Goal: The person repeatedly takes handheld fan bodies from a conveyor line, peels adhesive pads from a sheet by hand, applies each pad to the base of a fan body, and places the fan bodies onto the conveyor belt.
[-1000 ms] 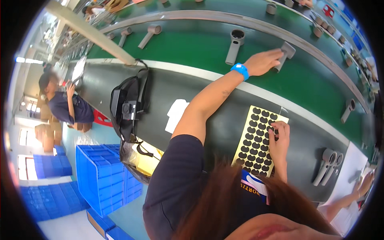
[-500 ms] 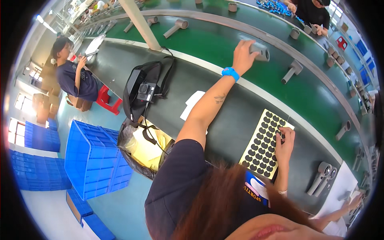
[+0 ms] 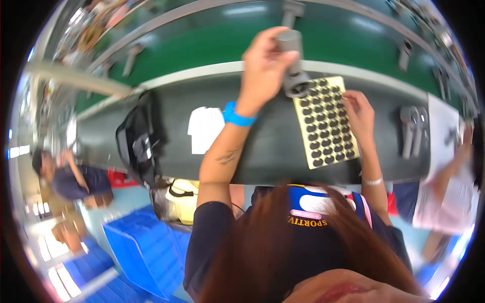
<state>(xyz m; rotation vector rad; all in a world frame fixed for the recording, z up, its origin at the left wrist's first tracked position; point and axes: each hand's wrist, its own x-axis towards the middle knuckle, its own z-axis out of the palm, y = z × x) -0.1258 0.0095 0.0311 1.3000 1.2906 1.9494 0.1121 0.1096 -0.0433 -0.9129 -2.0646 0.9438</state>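
My left hand (image 3: 265, 63) is wrapped round a grey tubular plastic housing (image 3: 292, 68), lifted over the front edge of the green belt. One round open end of the housing faces down and towards me, overlapping the top left corner of a pale yellow sticker sheet (image 3: 314, 160). Rows of dark round stickers (image 3: 328, 121) cover that sheet, which lies on the dark worktable. My right hand (image 3: 359, 113) is at the sheet's right edge, with fingers curled and thumb tucked in. Whatever its fingertips pinch is too small to make out.
White paper (image 3: 203, 129) and a black bag (image 3: 136, 139) lie on the left of the table (image 3: 273, 151). Two grey handled parts (image 3: 408, 134) rest at the right. Beyond runs a green conveyor (image 3: 202, 60) with more parts. Blue crates (image 3: 146, 252) and people flank the table.
My left hand has drawn the grey housing from over the belt back towards the sticker sheet. My right hand stays at the sheet's right edge. The whole view has turned.
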